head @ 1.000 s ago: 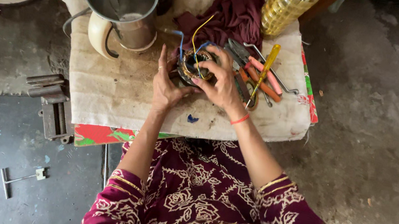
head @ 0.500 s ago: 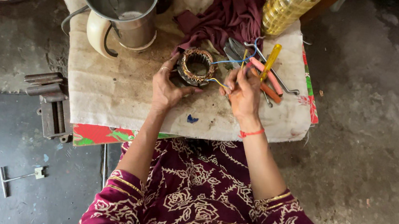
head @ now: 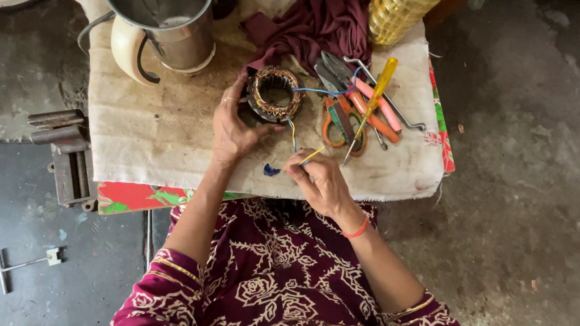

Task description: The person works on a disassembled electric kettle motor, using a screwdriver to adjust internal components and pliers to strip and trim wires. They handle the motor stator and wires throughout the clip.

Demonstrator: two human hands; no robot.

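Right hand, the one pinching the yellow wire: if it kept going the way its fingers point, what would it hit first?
The right hand points up and left along the yellow wire. Going on, it would most likely meet the copper-wound coil that the left hand steadies on the cloth. Height above the table is hard to judge.

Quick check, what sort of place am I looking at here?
Probably a small floor-level repair workshop: a copper-wound motor coil held on a cloth-covered low table, pliers and a screwdriver beside it, a metal vise on bare concrete.
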